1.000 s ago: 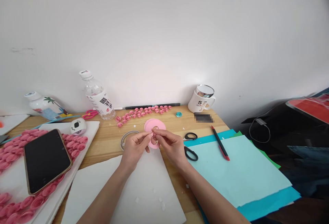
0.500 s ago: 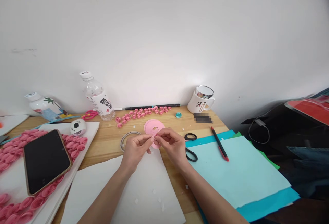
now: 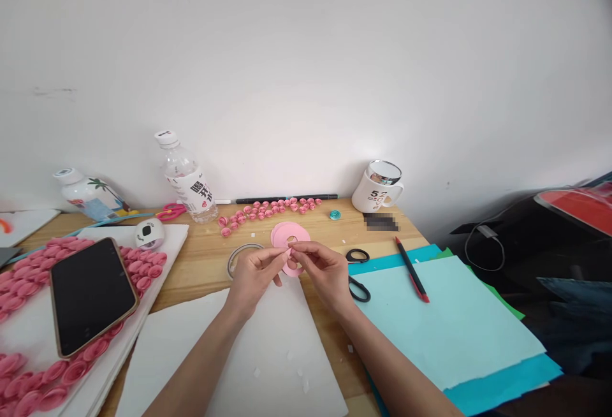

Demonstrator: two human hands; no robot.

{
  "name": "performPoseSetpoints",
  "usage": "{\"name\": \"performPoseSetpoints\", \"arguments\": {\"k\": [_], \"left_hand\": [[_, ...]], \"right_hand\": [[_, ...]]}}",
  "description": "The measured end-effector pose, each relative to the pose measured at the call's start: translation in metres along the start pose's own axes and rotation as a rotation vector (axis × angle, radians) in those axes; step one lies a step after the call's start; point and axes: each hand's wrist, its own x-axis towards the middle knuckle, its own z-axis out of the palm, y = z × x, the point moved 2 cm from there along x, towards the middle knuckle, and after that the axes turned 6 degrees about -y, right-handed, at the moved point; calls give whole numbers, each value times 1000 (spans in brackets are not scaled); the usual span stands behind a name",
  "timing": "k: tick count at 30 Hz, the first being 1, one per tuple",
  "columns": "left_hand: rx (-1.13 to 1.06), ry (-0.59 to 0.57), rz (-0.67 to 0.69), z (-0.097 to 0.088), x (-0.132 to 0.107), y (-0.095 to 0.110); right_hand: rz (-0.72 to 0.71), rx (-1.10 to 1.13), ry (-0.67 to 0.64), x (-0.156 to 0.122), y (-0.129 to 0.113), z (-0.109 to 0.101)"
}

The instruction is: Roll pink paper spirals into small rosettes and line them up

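Pink paper [image 3: 288, 254] is pinched in the fingers of left hand [image 3: 249, 281] and right hand [image 3: 327, 277]; white mug [image 3: 368, 194] shows "5", "2".

Looks from the person's head, facing forward and tilted down across the wooden table [image 3: 191, 280] toward the pale wall [image 3: 306, 73] at twelve o'clock. Sits near and above the work, catching the left hand [image 3: 251, 277] and right hand [image 3: 329, 273] at six o'clock, just below the middle of the view, and both forearms [image 3: 201, 347] from seven and five. Spreads wide, taking in the phone [image 3: 94, 296] at eight, the mug [image 3: 371, 194] at three and the pale blue paper [image 3: 454, 321] at four.
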Motion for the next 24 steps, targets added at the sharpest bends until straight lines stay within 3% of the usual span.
{"name": "performPoseSetpoints", "arguments": {"k": [16,24], "left_hand": [[5,27,-24,0,1,-8],[14,40,-8,0,1,-7]], "right_hand": [[-28,58,-62,2,3,0],[26,152,-64,4,0,1]]}}
